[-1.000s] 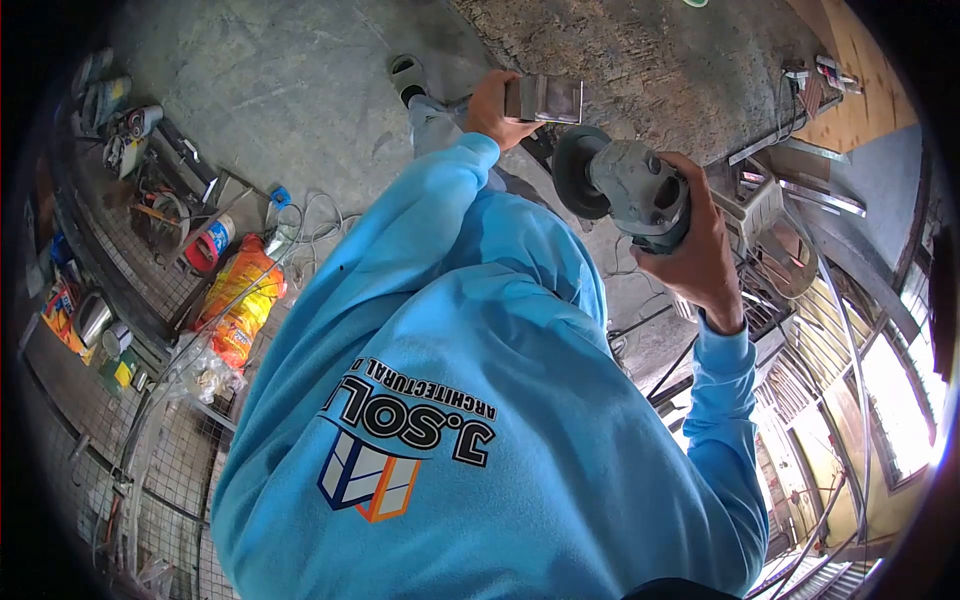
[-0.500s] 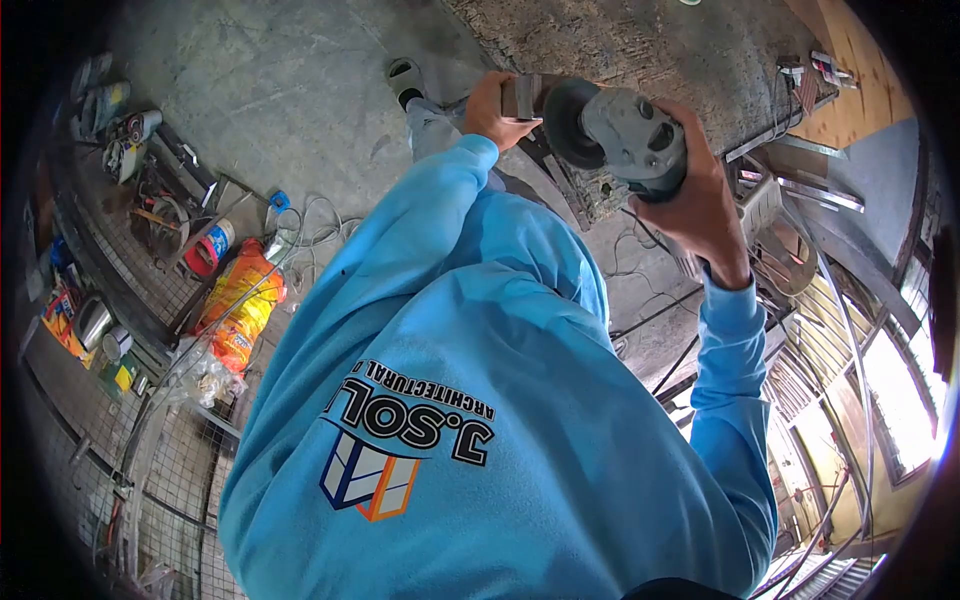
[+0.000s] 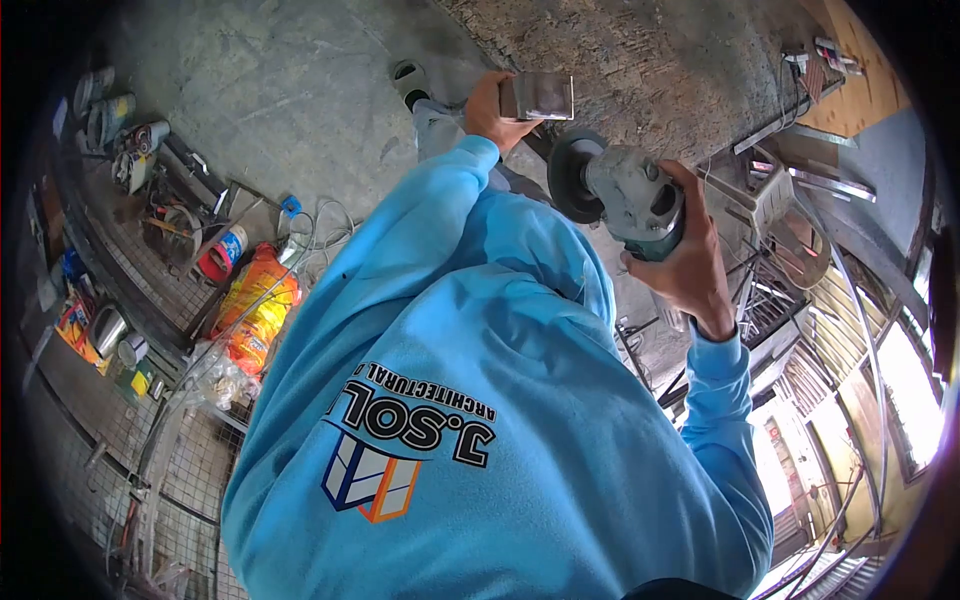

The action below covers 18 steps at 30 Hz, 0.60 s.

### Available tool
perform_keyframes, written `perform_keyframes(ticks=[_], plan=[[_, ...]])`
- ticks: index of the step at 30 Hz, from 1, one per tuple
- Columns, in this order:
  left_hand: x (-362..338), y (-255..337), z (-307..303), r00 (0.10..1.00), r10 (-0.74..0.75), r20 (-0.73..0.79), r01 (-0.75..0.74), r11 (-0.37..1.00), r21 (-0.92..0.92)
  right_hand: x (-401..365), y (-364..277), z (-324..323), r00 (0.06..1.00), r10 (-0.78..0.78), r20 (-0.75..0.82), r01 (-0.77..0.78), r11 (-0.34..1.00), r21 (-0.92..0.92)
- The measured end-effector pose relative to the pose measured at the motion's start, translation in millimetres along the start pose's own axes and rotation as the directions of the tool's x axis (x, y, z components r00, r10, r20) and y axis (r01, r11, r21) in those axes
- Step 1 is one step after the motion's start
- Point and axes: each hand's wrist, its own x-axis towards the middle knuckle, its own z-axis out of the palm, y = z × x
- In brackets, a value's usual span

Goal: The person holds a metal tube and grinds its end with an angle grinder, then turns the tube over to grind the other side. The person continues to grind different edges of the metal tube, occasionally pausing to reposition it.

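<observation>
My left hand [image 3: 493,112] is closed round one end of a short rectangular metal piece [image 3: 545,97], whose other end sticks out to the right. In my right hand [image 3: 692,255] is a grey angle grinder [image 3: 632,195], with fingers wrapped round its body. The grinder's round disc [image 3: 576,176] faces left and sits just below the metal piece, with a visible gap between them. Whether the disc is spinning I cannot tell.
A rough-topped surface [image 3: 640,60] lies beyond my hands. On the left, an orange and yellow bag [image 3: 262,305], a red and white bucket [image 3: 222,252] and mesh racks [image 3: 190,480] stand near loose cables. A stool [image 3: 765,200] and metal bars are at right.
The grinder in my right hand has moved down, away from the metal piece, and its disc no longer overlaps it. My left hand has barely moved, and more of the piece's face shows.
</observation>
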Motion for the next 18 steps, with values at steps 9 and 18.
perform_keyframes(ticks=[9,18], plan=[[-1.1,-2.9,-2.5,0.997,-0.055,0.062,0.060,0.995,-0.076,-8.1,13.2,20.6,0.992,-0.010,-0.122,0.024,0.994,0.111],[-7.7,-29.0,16.8,0.965,-0.233,0.123,0.261,0.910,-0.322,2.8,25.8,34.1,0.991,0.049,-0.126,-0.020,0.975,0.222]])
